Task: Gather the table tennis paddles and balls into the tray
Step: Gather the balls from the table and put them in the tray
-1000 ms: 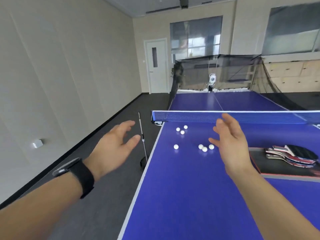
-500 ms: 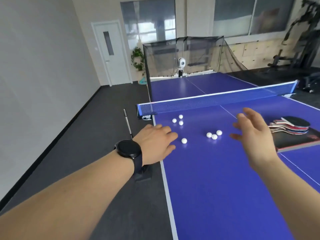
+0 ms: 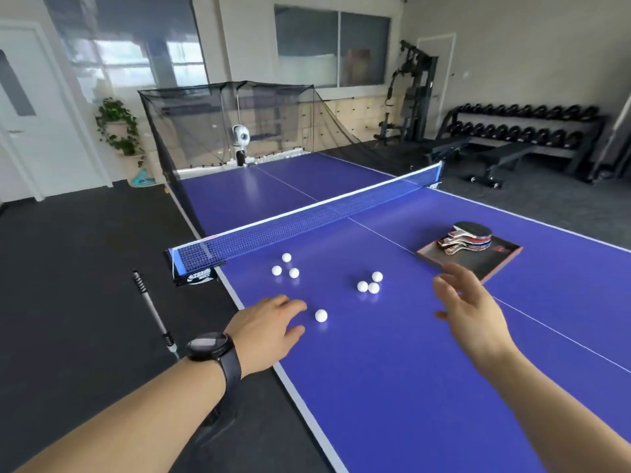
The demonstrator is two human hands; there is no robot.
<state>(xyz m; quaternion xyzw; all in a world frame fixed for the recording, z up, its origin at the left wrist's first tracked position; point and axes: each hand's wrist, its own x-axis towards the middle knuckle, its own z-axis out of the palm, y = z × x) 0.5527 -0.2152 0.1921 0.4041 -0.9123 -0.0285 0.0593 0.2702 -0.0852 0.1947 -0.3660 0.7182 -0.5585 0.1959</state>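
Several white balls lie on the blue table [image 3: 392, 363]: a lone ball [image 3: 321, 315], a trio near the net [image 3: 285, 267] and another trio in the middle [image 3: 370, 284]. My left hand [image 3: 269, 327] hovers open at the table's left edge, fingertips just left of the lone ball. My right hand [image 3: 469, 314] is open above the table, right of the middle trio and just in front of the dark tray [image 3: 491, 268]. A stack of paddles [image 3: 467, 237] lies in the tray's far end.
The net [image 3: 307, 223] crosses the table beyond the balls. A ball machine [image 3: 240, 145] with a black catch net stands at the far end. A metal pole [image 3: 152, 308] lies on the dark floor left of the table. Gym equipment fills the right background.
The view has swung right and closer to the table. My left hand has come over the table edge toward the lone ball; my right hand has shifted toward the tray's near corner.
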